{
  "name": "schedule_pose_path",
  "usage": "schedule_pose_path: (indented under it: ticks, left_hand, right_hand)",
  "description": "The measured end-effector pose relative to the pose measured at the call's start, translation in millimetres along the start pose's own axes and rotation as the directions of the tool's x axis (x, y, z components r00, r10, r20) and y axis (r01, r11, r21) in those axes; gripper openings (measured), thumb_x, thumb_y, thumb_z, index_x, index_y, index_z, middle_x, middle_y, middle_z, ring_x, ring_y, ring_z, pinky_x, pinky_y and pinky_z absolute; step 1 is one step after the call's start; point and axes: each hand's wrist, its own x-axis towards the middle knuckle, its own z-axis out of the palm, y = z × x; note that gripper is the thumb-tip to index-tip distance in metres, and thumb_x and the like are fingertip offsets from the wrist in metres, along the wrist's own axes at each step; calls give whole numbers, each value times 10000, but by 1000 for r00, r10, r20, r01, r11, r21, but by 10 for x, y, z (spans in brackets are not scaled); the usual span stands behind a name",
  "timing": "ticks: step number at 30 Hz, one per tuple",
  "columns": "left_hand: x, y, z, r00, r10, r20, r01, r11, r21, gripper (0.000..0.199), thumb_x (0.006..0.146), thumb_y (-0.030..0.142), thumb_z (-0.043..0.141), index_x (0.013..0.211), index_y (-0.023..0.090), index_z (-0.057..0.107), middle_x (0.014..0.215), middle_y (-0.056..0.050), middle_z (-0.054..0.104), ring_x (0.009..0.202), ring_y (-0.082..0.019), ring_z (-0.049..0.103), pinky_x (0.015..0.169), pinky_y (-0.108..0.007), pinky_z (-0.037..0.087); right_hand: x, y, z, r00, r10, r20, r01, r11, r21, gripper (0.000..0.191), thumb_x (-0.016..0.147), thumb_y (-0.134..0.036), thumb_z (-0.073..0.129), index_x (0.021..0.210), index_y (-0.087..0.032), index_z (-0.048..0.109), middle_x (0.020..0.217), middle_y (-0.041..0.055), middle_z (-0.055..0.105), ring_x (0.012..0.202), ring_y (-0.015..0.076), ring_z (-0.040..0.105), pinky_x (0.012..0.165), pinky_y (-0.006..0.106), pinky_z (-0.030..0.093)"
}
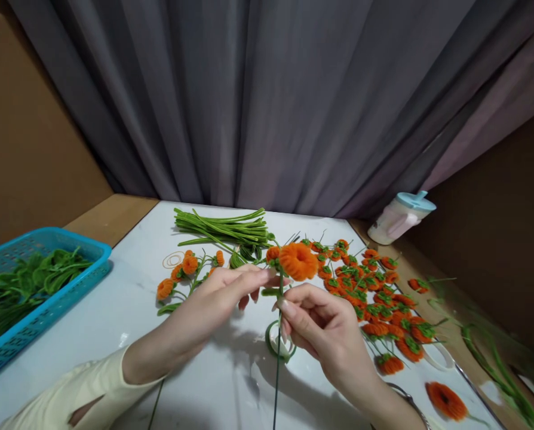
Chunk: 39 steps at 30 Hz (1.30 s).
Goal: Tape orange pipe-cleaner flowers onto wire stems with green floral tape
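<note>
A fuzzy orange flower (299, 261), apparently made of pipe cleaner, stands upright on a thin dark green stem (278, 370). A smaller orange bud (273, 254) sits beside its head. My left hand (231, 295) is closed at the stem just below the flower, thumb and fingertips meeting there. Slightly lower, my right hand (323, 322) pinches the stem between thumb and forefinger. From the stem a short green fuzzy piece (270, 292) sticks out leftward between the hands. Behind the lower stem lies a roll of green tape (271, 343), partly covered by my right fingers.
Many orange flower heads (374, 292) spread over the table's right side. A finished-looking orange sprig (177, 278) lies left, near green stems (222, 227). A blue basket (101, 263) of green leaves stands far left, a lidded cup (399, 221) back right. Grey curtain (249, 107) hangs behind.
</note>
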Motion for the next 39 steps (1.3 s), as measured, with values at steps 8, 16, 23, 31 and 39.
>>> schedule_pose_path:
  ticks: [8,16,23,31,39]
  left_hand:
    - [69,152,27,998,53,29,-57,975,214,328,751,343,649,510,158,528,459,37,466,445,-88,381,452,-221,261]
    - [50,162,43,998,56,-4,-51,933,356,386,772,347,633,453,159,527,357,36,443,363,-87,404,419,-211,303]
    - [48,168,45,994,111,-18,-94,905,414,371,758,322,633,437,171,524,350,40,434,346,-94,404,387,-211,286]
    - [86,167,-5,999,43,17,-46,912,407,356,760,316,603,453,178,487,383,42,438,368,-97,400,395,-216,271]
    - [87,208,-198,970,-17,242,-72,933,352,271,814,335,580,609,157,581,512,40,449,470,-83,365,447,-200,268]
  right_hand:
    - [-5,-121,44,992,-120,24,122,943,-311,210,858,-300,589,703,-160,618,496,-41,471,393,57,312,361,201,240]
    - [-21,-181,18,963,-235,133,269,794,-545,239,916,-241,495,743,-161,640,558,-2,566,452,88,438,438,207,345]
    - [-116,-149,2,892,-378,248,427,527,-734,171,894,-122,477,817,-156,626,628,35,626,492,119,534,484,220,393]
    - [44,-127,13,986,-55,156,122,879,-461,222,900,-279,509,781,-152,647,537,-9,550,359,75,416,370,212,324]
    - [144,-133,-19,973,162,167,-155,987,-51,300,757,-427,700,734,-139,622,530,-37,559,297,16,349,296,164,195]
